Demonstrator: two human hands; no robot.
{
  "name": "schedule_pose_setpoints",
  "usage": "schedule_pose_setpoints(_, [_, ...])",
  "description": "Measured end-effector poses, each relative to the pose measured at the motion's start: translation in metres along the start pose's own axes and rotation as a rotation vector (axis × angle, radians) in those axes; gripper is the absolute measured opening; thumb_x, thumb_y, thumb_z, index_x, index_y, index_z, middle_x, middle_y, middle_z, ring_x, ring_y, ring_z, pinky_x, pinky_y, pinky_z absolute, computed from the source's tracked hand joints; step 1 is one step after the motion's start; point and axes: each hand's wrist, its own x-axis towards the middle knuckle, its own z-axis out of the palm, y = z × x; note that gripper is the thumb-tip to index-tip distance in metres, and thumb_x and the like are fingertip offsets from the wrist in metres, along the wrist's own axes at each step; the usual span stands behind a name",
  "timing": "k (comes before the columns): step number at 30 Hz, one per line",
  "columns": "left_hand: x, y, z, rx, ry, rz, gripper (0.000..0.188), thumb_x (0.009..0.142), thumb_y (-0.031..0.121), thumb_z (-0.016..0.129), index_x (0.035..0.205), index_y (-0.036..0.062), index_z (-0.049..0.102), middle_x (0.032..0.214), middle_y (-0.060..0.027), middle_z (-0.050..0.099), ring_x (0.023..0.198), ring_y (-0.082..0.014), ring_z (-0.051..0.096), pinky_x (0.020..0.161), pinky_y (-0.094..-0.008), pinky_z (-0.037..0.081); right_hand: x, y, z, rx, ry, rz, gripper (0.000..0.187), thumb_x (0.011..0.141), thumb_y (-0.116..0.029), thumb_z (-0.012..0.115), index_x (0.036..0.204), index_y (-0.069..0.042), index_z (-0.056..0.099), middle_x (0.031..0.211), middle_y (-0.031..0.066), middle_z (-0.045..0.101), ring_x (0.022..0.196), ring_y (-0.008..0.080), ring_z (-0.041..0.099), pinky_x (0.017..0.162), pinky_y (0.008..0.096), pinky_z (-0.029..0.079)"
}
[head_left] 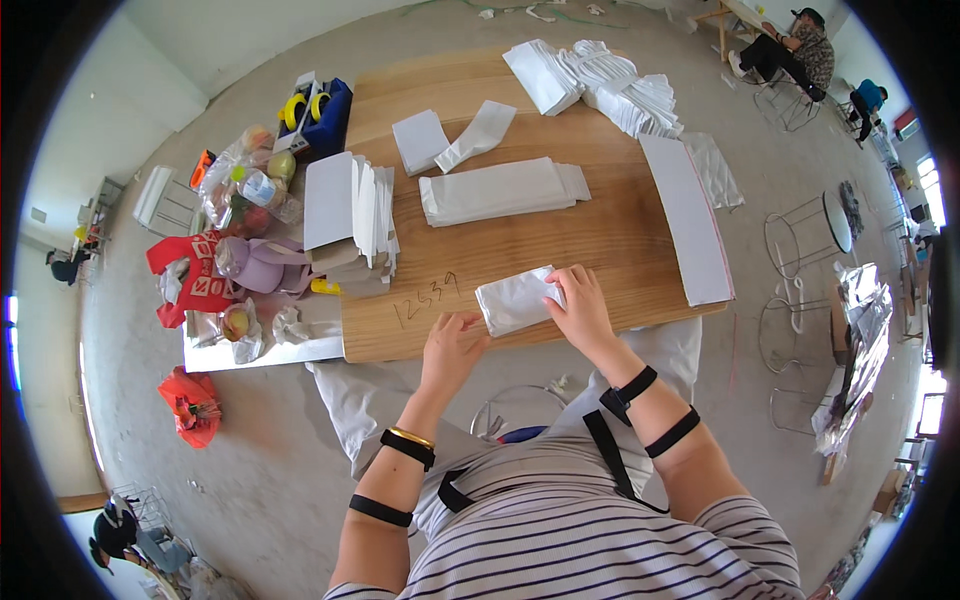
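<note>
A flat, folded white packet (512, 303) lies near the front edge of the wooden table. My right hand (581, 308) grips its right end, thumb and fingers bent over the edge. Just off its lower left corner is my left hand (452, 350), fingers slightly curled and apart, with nothing in it. Beyond the packet rests a stack of long white sleeves (500, 193). Further back lie a small white card stack (420, 138) and a single white strip (477, 136). Whether the packet is paper or plastic film, I cannot tell.
White cards (332, 200) stand piled left of the sleeves. A blue tape dispenser (328, 118), bagged fruit and a bottle (258, 187) crowd the left side. Bundled white sleeves (625, 88) sit at the back right, a long white board (688, 220) along the right edge.
</note>
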Motion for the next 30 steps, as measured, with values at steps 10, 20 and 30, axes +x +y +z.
schedule_pose_setpoints(10, [0.013, 0.012, 0.025, 0.101, 0.105, 0.221, 0.029, 0.076, 0.012, 0.072, 0.102, 0.0049, 0.063, 0.099, -0.0098, 0.062, 0.094, -0.0271, 0.059, 0.084, -0.0372, 0.047, 0.015, 0.016, 0.006, -0.016, 0.016, 0.112, 0.027, 0.072, -0.01, 0.073, 0.093, -0.008, 0.055, 0.089, 0.0094, 0.056, 0.088, 0.0313, 0.053, 0.077, 0.0415, 0.042])
schedule_pose_setpoints(20, [0.015, 0.013, 0.022, 0.091, 0.126, 0.244, 0.028, 0.073, 0.012, 0.072, 0.099, 0.0079, 0.062, 0.095, -0.0076, 0.062, 0.092, -0.0289, 0.055, 0.082, -0.0397, 0.043, 0.03, 0.002, -0.002, -0.097, 0.01, 0.038, 0.017, 0.072, -0.009, 0.072, 0.077, -0.01, 0.056, 0.083, 0.0058, 0.053, 0.086, 0.0278, 0.052, 0.075, 0.0412, 0.042])
schedule_pose_setpoints(30, [0.018, 0.018, 0.023, 0.143, 0.119, 0.269, 0.027, 0.073, 0.014, 0.074, 0.097, 0.0066, 0.064, 0.095, -0.0084, 0.062, 0.09, -0.0275, 0.056, 0.081, -0.0378, 0.046, 0.033, 0.001, -0.005, -0.265, -0.036, -0.066, 0.017, 0.071, -0.009, 0.072, 0.076, -0.011, 0.056, 0.082, 0.0037, 0.054, 0.086, 0.0255, 0.053, 0.074, 0.0399, 0.042])
